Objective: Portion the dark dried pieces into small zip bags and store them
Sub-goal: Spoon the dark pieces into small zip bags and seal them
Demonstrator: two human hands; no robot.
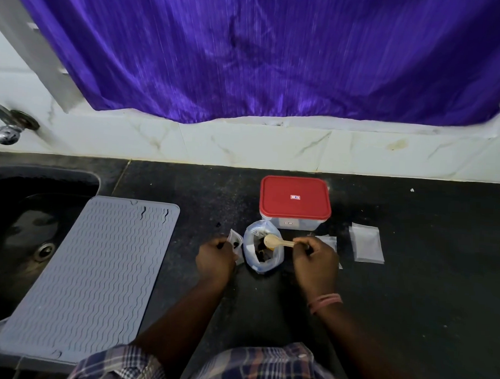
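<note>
You are working on a dark, speckled stone-like counter (409, 294) that is showing a matt finish. On it the box with the glossy red plastic lid (295, 197) is standing; just in front of it, clear thin plastic is forming the open bag (263, 250), and you are holding a pale wooden spoon (275, 241) over it. Far left of the box, a grey ribbed rubbery mat (98, 274) is lying. Behind the box, a shiny purple cloth (262, 53) is hanging.
</note>
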